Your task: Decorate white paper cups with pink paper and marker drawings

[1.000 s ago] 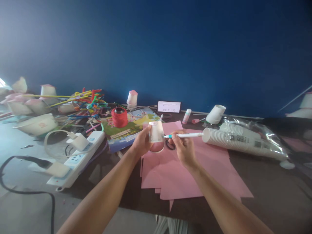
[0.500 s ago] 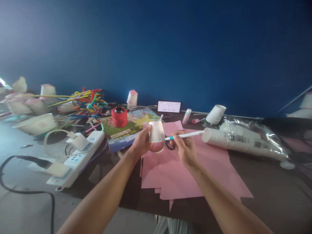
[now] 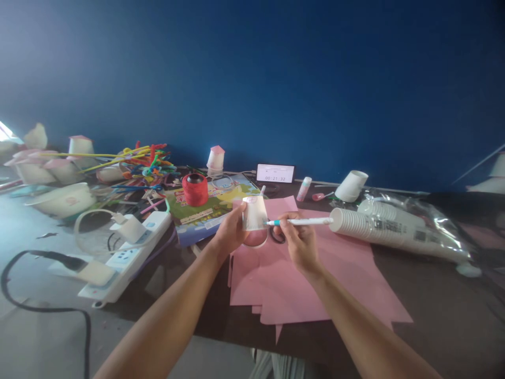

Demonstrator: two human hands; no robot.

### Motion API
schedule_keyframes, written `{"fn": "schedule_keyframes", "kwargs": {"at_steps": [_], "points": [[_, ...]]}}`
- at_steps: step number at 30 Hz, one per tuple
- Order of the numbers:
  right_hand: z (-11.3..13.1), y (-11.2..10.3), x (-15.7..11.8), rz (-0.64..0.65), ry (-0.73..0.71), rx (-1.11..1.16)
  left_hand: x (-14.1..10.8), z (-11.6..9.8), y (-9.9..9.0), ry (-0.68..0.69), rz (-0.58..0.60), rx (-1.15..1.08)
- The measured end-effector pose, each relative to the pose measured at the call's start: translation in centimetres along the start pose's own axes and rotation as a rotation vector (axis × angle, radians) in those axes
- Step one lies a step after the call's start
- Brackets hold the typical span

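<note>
My left hand (image 3: 232, 229) grips a white paper cup (image 3: 254, 213) by its left side, over the pink paper. Faint marks run along the cup's lower edge. In my right hand (image 3: 298, 239) is a white marker (image 3: 305, 222) with a teal end, held between thumb and fingers. Its tip points left and is at or very near the cup's lower right side; I cannot tell whether it touches. Several pink paper sheets (image 3: 315, 295) lie under both hands. Behind the right fingers a dark ring-like thing, perhaps scissor handles, shows in part.
On the left are a power strip (image 3: 126, 258), pipe cleaners (image 3: 152, 163) and a red yarn spool (image 3: 194, 190) on a colourful booklet (image 3: 197, 221). A timer screen (image 3: 275, 173) and a glue stick (image 3: 303, 188) stand behind. Bagged paper cups (image 3: 390, 226) lie at right.
The marker has tilted to lie more level, its tip still by the cup's lower right side. The cup is held in nearly the same place. The whole view has shifted slightly.
</note>
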State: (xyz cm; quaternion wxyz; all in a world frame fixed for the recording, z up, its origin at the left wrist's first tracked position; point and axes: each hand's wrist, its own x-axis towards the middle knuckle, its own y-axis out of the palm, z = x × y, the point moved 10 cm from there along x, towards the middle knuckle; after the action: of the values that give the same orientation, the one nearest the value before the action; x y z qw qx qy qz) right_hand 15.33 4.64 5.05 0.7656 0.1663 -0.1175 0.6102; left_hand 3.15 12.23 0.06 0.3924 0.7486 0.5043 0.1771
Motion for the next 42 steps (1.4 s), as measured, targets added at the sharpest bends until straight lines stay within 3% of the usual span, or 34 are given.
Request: {"fn": "schedule_keyframes", "kwargs": {"at_steps": [9,18,42], "points": [[-0.06,0.21,-0.24,0.048,-0.004,-0.042,-0.14,0.23,-0.16,-0.027,-0.003,-0.015],[-0.12,-0.16,-0.07,0.002,-0.008,0.066,-0.01,0.10,-0.08,-0.012,-0.025,-0.039],[0.59,-0.34,-0.09,-0.001,-0.024,-0.064,0.21,0.40,-0.14,-0.042,0.006,-0.069]]}}
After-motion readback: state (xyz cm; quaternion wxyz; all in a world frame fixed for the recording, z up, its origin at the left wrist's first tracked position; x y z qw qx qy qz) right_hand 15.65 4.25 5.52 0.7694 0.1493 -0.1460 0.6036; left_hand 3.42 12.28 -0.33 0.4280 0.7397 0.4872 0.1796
